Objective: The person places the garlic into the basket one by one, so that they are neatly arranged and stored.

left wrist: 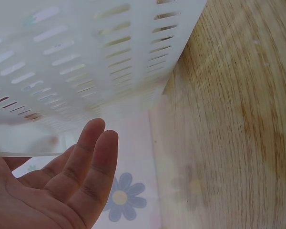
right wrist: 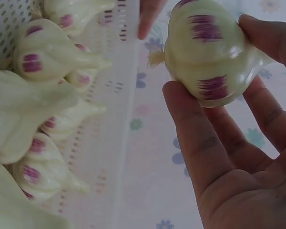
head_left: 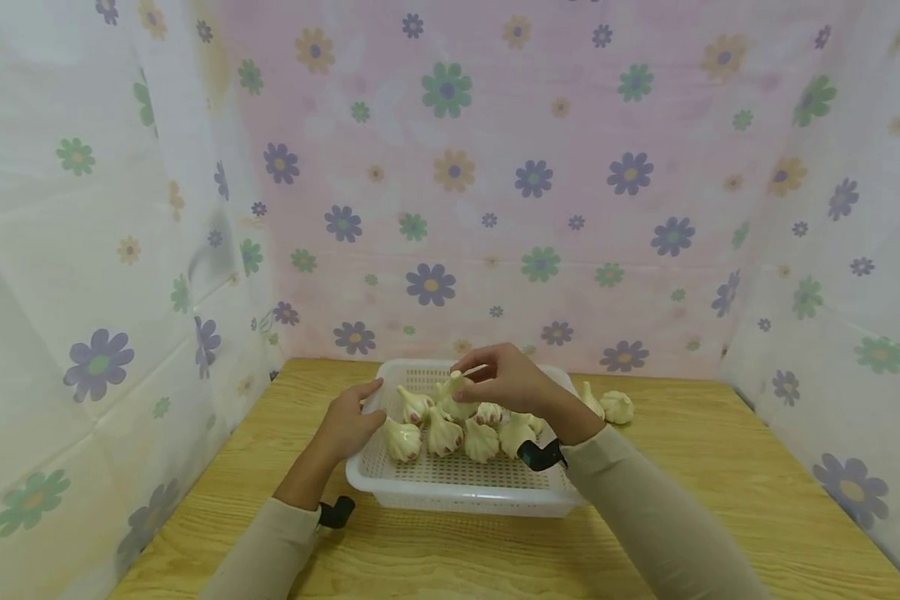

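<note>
A white plastic basket point(head_left: 465, 498) stands on the table with several pale, purple-marked garlic bulbs point(head_left: 482, 442) in it. Over these bulbs, my right hand point(head_left: 513, 382) holds one garlic bulb point(right wrist: 205, 52) between thumb and fingers, its root tuft showing in the right wrist view. My left hand point(head_left: 348, 421) grips the basket's left rim. Seen from the left wrist, some fingers point(left wrist: 93, 167) extend below the rim, outside the slotted wall point(left wrist: 90, 52). The right hand partly covers the bulbs at the basket's right side.
Two more garlic bulbs point(head_left: 617, 407) lie on the wooden table point(head_left: 705, 483), just right of the basket. Flower-patterned cloth point(head_left: 487, 150) hangs behind and on both sides. Each wrist carries a black device point(head_left: 336, 512).
</note>
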{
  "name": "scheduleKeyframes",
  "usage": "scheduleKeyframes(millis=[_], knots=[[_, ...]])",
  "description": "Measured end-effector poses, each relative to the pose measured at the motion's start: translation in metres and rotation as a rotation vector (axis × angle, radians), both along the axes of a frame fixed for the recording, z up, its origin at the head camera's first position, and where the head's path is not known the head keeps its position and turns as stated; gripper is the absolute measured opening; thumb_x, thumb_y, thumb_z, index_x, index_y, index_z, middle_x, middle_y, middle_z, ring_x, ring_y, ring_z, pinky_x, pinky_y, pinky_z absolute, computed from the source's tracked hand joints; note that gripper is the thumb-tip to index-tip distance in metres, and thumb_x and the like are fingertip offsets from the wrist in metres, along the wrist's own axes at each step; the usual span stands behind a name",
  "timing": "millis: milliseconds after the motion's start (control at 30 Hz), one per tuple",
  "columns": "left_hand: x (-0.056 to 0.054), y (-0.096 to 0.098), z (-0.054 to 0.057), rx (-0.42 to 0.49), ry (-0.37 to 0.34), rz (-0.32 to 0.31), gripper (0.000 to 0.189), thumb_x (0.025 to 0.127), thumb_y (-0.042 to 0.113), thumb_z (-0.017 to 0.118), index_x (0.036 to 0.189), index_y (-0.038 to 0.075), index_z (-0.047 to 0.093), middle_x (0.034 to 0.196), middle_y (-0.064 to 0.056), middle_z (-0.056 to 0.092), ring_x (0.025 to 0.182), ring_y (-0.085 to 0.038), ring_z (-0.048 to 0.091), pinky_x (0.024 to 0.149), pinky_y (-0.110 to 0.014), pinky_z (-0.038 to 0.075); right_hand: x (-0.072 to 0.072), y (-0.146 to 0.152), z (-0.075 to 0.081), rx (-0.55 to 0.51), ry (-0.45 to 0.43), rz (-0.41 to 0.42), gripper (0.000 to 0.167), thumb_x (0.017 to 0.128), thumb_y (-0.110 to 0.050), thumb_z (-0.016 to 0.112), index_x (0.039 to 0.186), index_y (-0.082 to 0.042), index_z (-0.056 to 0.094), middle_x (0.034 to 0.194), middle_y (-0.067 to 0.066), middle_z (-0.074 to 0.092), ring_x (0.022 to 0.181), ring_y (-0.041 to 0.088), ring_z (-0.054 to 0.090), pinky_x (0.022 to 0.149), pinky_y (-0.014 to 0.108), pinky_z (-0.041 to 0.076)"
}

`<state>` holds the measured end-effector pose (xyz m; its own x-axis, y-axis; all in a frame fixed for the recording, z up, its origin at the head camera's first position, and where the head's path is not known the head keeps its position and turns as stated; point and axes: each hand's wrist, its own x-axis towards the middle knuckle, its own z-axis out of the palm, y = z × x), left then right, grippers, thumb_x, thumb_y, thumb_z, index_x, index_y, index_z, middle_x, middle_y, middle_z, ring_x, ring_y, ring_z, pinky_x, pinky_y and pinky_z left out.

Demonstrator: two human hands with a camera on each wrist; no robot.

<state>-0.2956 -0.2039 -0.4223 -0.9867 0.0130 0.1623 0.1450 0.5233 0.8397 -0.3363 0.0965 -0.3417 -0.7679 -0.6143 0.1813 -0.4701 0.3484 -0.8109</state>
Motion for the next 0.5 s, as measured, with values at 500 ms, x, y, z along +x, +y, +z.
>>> scheduleKeyframes(millis=[500], knots=[[-0.002,-0.001,-0.003,-0.008,0.026,0.004,0.064,0.092,0.015,0.06,0.155,0.008,0.048,0.15,-0.029,0.052,0.09,-0.031,0.074,0.063,-0.041,0.065,0.0,-0.036,-0.021,0.144,0.013,0.047,0.034,0.088,-0.034,0.083,0.118,-0.019,0.078,0.132,0.004,0.07,0.114,0.026,0.072,0.089,0.039,0.062]])
